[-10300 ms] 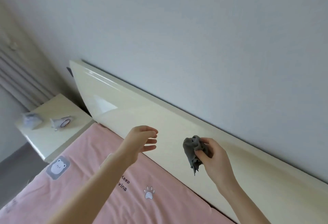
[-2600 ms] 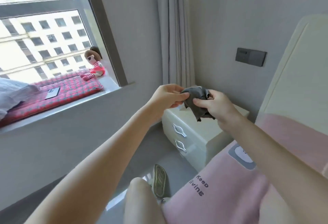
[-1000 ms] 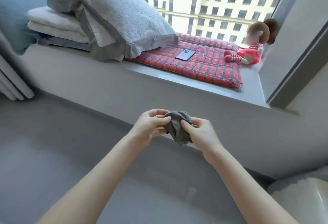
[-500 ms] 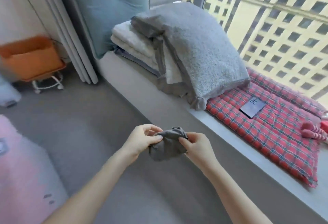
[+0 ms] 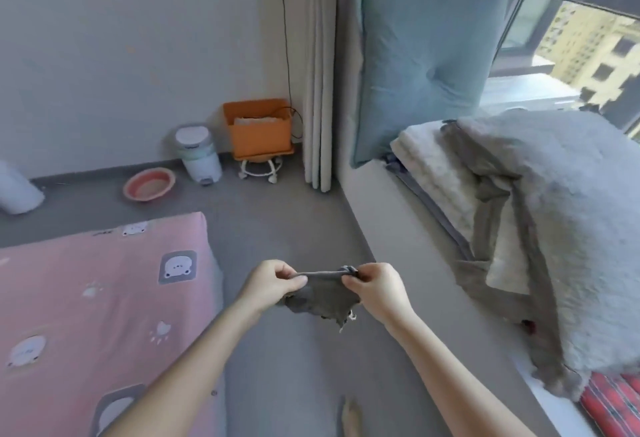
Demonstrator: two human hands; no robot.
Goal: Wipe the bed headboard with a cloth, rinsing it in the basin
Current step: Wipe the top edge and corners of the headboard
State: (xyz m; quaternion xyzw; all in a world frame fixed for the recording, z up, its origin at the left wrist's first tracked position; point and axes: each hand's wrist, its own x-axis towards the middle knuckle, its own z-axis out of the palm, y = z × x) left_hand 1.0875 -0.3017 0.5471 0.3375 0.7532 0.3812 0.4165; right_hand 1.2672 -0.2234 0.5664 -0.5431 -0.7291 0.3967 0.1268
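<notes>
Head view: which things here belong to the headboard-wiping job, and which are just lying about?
Job: grey cloth, pinched between left hand and right hand; pink basin on the floor.
Lying about: white bin, orange box, blue cushion, grey blanket, pink bedsheet.

I see a small dark grey cloth in the lower middle of the frame, held up in the air. Its top edge is pulled into a straight, nearly level line between the person's left hand and right hand, each pinching one upper corner between thumb and fingers. The rest hangs below as a limp, creased sheet, and its lower right corner is frayed with loose threads. The basin, shallow, round and pink, sits upright on the floor in the upper left of the frame, well apart from the cloth. I cannot tell whether it holds water.
</notes>
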